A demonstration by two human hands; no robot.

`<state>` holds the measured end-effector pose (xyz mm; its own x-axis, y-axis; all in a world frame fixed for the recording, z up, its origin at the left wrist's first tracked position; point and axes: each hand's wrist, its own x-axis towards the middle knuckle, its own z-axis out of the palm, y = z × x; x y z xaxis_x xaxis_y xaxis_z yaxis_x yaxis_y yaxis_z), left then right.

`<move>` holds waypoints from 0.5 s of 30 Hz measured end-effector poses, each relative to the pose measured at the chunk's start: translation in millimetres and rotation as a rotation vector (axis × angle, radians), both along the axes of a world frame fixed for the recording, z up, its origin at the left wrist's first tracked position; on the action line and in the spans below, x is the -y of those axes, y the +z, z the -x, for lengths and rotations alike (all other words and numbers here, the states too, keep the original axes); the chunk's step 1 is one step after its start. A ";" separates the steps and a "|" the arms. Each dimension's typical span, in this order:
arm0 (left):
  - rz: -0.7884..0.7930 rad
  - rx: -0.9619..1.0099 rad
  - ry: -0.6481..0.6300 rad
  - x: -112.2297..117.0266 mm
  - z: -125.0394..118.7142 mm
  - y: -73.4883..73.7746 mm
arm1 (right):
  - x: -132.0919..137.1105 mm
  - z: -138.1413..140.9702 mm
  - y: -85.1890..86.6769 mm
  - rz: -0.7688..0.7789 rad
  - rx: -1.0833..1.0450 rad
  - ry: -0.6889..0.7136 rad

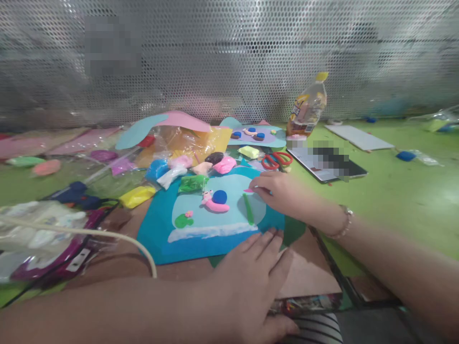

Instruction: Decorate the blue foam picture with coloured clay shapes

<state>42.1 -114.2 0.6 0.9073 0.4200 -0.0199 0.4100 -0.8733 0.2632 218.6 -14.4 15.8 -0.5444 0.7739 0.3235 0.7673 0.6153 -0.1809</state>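
Note:
My left hand (247,282) lies flat with its fingers stretched out, the fingertips on the near edge of a blue felt board (158,234). On the board sit a pale blue panel, a pink clay snail with a blue shell (216,200), a green lily pad with a small pink flower (184,220) and an upright green clay stem (248,209). My right hand (278,192) is at the top of that stem, with its fingers pinched on a small pink clay piece (249,190). There is a bracelet on my right wrist.
Bags of coloured clay (186,172) lie behind the board, with red scissors (277,160), a second felt piece (258,134), a tablet (328,165) and a plastic bottle (307,109). A glue gun (77,193) and cable lie at left. Perforated metal wall behind.

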 end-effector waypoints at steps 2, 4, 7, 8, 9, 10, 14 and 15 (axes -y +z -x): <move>-0.007 0.004 0.003 0.2 -0.2 -0.3 | 1.7 1.0 1.1 0.005 0.010 -0.007; -0.008 0.005 0.003 0.2 -0.1 -0.1 | 2.1 1.9 1.1 0.011 0.024 -0.003; -0.008 0.005 0.003 -0.1 0.1 0.7 | 1.2 2.7 -1.3 0.012 0.055 0.016; -0.010 0.007 0.004 -0.2 0.1 0.8 | 0.7 2.9 -2.2 0.011 0.064 0.020; -0.011 0.007 0.006 -0.3 0.1 0.9 | 0.3 3.1 -3.2 0.009 0.071 0.022; -0.012 0.007 0.006 -0.3 0.1 0.8 | 0.0 3.3 -3.9 0.006 0.077 0.024; -0.018 0.007 0.004 -0.1 -0.4 0.3 | -1.0 3.9 -5.4 0.001 0.090 0.032; -0.019 0.007 0.004 -0.1 -0.5 0.3 | -1.2 4.0 -5.7 0.001 0.093 0.035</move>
